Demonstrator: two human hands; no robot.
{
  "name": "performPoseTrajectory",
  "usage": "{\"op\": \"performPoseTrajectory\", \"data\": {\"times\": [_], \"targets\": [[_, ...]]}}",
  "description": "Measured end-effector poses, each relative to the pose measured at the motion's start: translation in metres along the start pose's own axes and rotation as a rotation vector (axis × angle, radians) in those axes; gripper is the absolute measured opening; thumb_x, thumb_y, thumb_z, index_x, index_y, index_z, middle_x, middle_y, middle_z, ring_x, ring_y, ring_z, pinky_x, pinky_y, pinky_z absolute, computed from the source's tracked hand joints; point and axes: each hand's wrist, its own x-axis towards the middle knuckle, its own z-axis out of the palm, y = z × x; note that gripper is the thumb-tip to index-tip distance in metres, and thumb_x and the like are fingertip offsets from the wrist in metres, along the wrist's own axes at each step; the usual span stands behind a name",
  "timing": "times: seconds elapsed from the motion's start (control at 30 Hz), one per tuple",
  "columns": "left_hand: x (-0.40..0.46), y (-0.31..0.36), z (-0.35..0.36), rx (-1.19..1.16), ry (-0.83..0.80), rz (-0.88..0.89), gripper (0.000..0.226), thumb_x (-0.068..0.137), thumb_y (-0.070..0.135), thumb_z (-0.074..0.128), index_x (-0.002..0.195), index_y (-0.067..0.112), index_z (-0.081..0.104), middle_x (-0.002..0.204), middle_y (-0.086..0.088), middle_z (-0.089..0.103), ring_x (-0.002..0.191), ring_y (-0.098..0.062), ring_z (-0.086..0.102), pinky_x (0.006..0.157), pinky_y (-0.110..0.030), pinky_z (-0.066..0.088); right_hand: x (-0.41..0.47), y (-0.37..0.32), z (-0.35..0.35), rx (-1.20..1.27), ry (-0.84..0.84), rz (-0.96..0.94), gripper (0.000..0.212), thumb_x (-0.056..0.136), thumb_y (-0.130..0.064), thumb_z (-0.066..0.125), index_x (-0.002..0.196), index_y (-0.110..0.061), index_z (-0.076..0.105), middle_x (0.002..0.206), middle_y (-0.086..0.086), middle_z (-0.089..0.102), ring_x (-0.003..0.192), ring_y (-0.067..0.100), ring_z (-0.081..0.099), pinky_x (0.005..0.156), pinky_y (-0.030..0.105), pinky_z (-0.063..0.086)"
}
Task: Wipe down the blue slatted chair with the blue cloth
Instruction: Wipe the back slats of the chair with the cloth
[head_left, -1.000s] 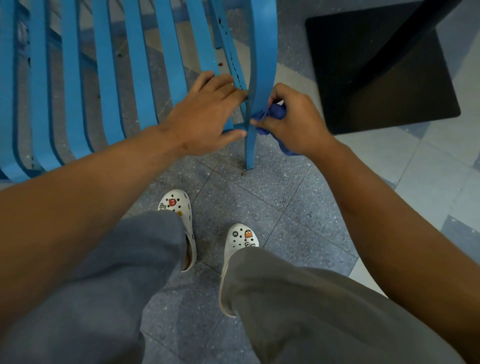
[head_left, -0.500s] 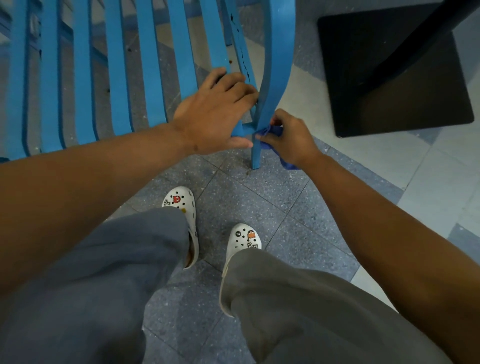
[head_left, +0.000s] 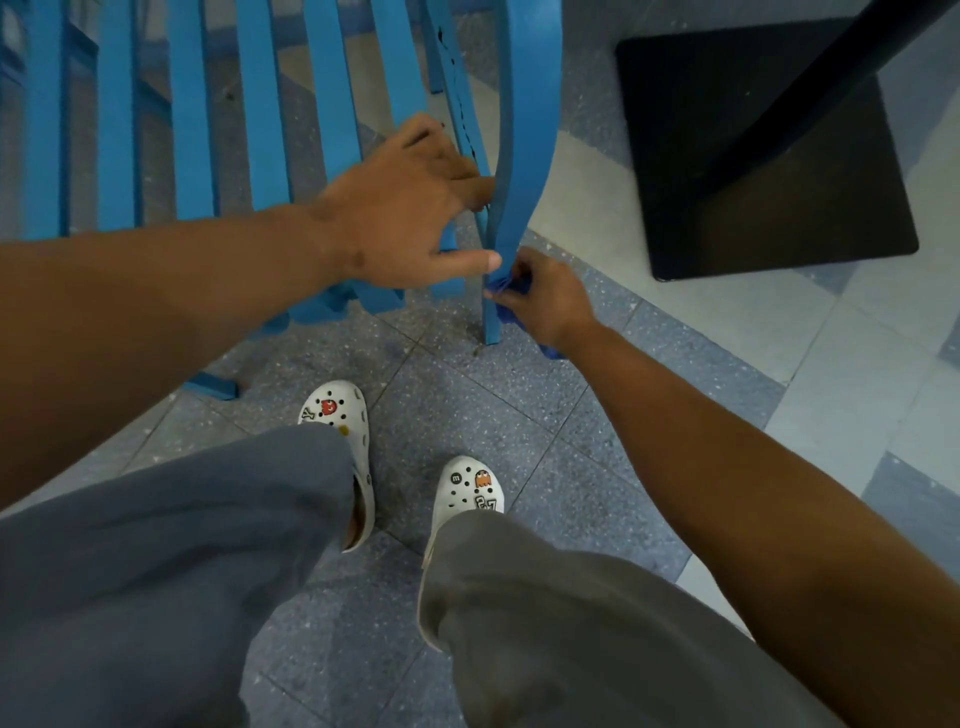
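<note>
Chair slats fill the upper left of the head view, running away from the person in parallel strips, and the part that matters now is the leg at the chair's right edge. It runs nearly straight up and down in the picture, from the curved frame at the top to its foot on the floor, just ahead of the person's shoes (white clogs with small charms).

Both hands meet on this leg from opposite sides. The right hand is the lower one, close to the foot, with its fingers curled around a bunched blue cloth and pinching it against the leg; a tail of the cloth hangs below the wrist. The left hand sits a little higher on the inner side, fingers fairly straight and spread, thumb tip touching the leg, seemingly bracing the chair rather than gripping it.

Since the leg's long axis is vertical and the cloth hand is already near its bottom, the wiping stroke most likely has to travel along that line, with little leg left below. A dark table base lies well apart to the right.
</note>
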Motion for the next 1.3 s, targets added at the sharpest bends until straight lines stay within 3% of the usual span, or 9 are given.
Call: {"op": "performPoseTrajectory", "data": {"times": [0.1, 0.33, 0.43, 0.53, 0.67, 0.9, 1.1, 1.23, 1.3], "targets": [[0.000, -0.002, 0.003, -0.001, -0.020, 0.001, 0.086, 0.094, 0.078, 0.004, 0.139, 0.024, 0.054, 0.127, -0.001, 0.064, 0.115, -0.026, 0.049, 0.114, -0.043, 0.024, -0.001, 0.004, 0.006, 0.000, -0.006, 0.053, 0.032, 0.087, -0.045, 0.072, 0.088, -0.020, 0.053, 0.079, -0.001, 0.061, 0.072, 0.022, 0.059, 0.060, 0.032, 0.041], [-0.001, 0.001, -0.001, -0.012, -0.028, -0.013, 0.087, 0.095, 0.077, 0.007, 0.136, 0.021, 0.058, 0.124, -0.003, 0.066, 0.120, -0.027, 0.049, 0.117, -0.046, 0.021, -0.021, -0.001, -0.015, 0.224, 0.025, -0.082, 0.021, 0.090, -0.042, 0.070, 0.098, -0.023, 0.065, 0.091, -0.008, 0.068, 0.086, 0.009, 0.064, 0.076, 0.022, 0.049], [-0.002, 0.002, -0.003, -0.034, -0.028, -0.022, 0.086, 0.096, 0.077, 0.010, 0.134, 0.018, 0.060, 0.120, -0.007, 0.068, 0.119, -0.029, 0.050, 0.118, -0.049, 0.022, -0.022, -0.002, -0.022, 0.305, 0.068, -0.132, 0.019, 0.096, -0.033, 0.064, 0.088, -0.016, 0.065, 0.079, -0.010, 0.062, 0.074, 0.001, 0.057, 0.072, 0.020, 0.045], [-0.002, 0.003, -0.004, -0.023, -0.022, -0.018, 0.086, 0.096, 0.077, 0.010, 0.134, 0.017, 0.059, 0.118, -0.006, 0.068, 0.117, -0.029, 0.050, 0.117, -0.049, 0.022, -0.017, -0.003, -0.021, 0.351, 0.092, -0.140, 0.021, 0.091, -0.025, 0.073, 0.088, -0.007, 0.063, 0.080, -0.006, 0.063, 0.074, 0.002, 0.057, 0.072, 0.021, 0.048], [-0.002, 0.003, -0.003, -0.020, -0.020, -0.021, 0.083, 0.097, 0.075, 0.014, 0.133, 0.017, 0.060, 0.114, -0.006, 0.068, 0.116, -0.029, 0.050, 0.117, -0.049, 0.022, -0.006, -0.001, -0.012, 0.316, 0.082, -0.144, 0.026, 0.083, -0.018, 0.080, 0.085, -0.012, 0.055, 0.076, -0.010, 0.060, 0.069, -0.002, 0.055, 0.067, 0.016, 0.045], [-0.002, 0.005, -0.003, 0.012, -0.042, -0.034, 0.087, 0.091, 0.083, 0.019, 0.137, 0.021, 0.059, 0.121, -0.003, 0.068, 0.123, -0.027, 0.049, 0.119, -0.048, 0.019, 0.017, 0.018, 0.016, 0.118, 0.010, -0.006, 0.036, 0.076, -0.031, 0.082, 0.074, -0.018, 0.049, 0.065, -0.008, 0.050, 0.064, 0.015, 0.049, 0.062, 0.041, 0.045], [-0.001, 0.007, -0.003, 0.040, -0.045, -0.035, 0.082, 0.087, 0.080, 0.029, 0.131, 0.021, 0.064, 0.109, -0.003, 0.068, 0.116, -0.027, 0.049, 0.117, -0.047, 0.022, 0.013, 0.023, 0.029, 0.059, -0.007, 0.116, 0.033, 0.079, -0.037, 0.080, 0.076, -0.023, 0.050, 0.072, -0.005, 0.059, 0.071, 0.021, 0.060, 0.062, 0.036, 0.049], [-0.001, 0.007, -0.004, 0.028, -0.055, -0.038, 0.085, 0.086, 0.082, 0.026, 0.130, 0.021, 0.065, 0.110, -0.003, 0.068, 0.118, -0.027, 0.049, 0.118, -0.048, 0.022, -0.003, 0.011, 0.005, 0.208, 0.061, -0.002, 0.025, 0.085, -0.036, 0.078, 0.088, -0.017, 0.061, 0.084, -0.004, 0.067, 0.078, 0.010, 0.062, 0.066, 0.017, 0.047], [-0.002, 0.007, -0.007, 0.022, -0.060, -0.033, 0.092, 0.087, 0.086, 0.017, 0.129, 0.020, 0.065, 0.113, -0.003, 0.069, 0.120, -0.027, 0.049, 0.118, -0.049, 0.021, -0.011, 0.004, -0.010, 0.307, 0.099, -0.103, 0.021, 0.087, -0.033, 0.075, 0.089, -0.017, 0.061, 0.086, -0.006, 0.066, 0.082, 0.007, 0.062, 0.073, 0.017, 0.048]]}}
